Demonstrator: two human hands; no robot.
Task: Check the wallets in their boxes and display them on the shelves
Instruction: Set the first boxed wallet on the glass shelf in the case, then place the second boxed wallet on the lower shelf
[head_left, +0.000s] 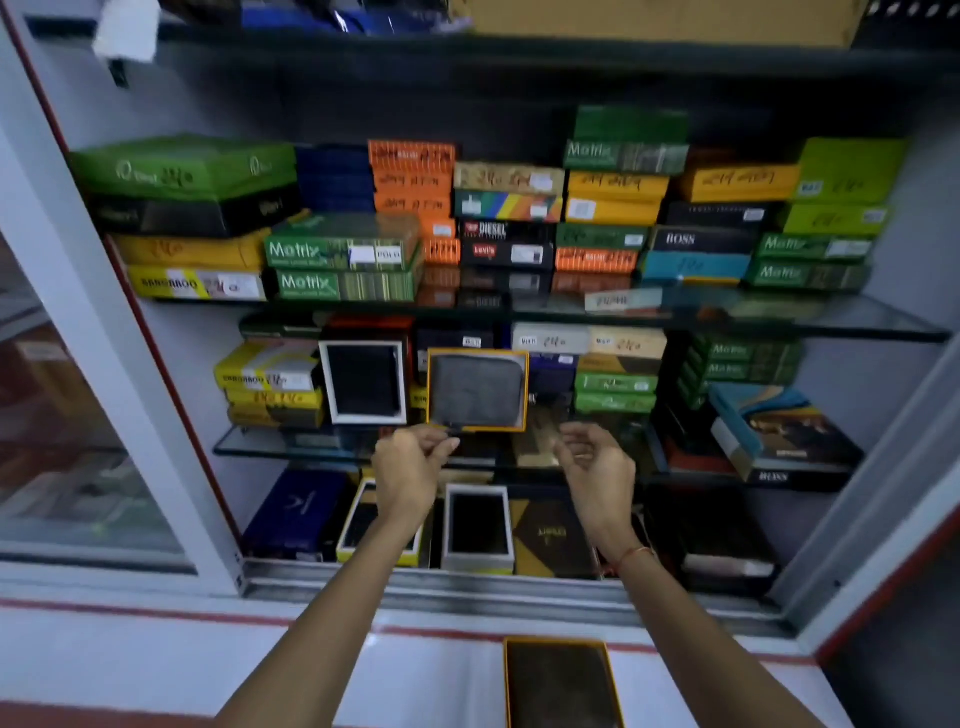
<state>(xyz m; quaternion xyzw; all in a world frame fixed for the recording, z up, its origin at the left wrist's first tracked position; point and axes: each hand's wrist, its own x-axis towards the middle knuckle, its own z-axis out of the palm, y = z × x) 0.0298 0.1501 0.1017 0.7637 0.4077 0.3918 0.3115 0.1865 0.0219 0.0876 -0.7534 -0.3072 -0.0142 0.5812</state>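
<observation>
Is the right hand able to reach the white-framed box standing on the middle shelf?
Probably yes, but awkwardly: the right hand would cross over the left hand and the orange-framed box beside the white-framed box.

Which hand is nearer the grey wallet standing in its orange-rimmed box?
Left. The left hand is at the box's bottom left corner, fingers at the grey wallet. The right hand hangs apart, below and to its right.

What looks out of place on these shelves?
A teal BOSS box at the right end of the middle glass shelf lies tilted, leaning across the dark boxes there, unlike the flat stacks. An open yellow-rimmed box sits off the shelves on the white ledge below.
</observation>
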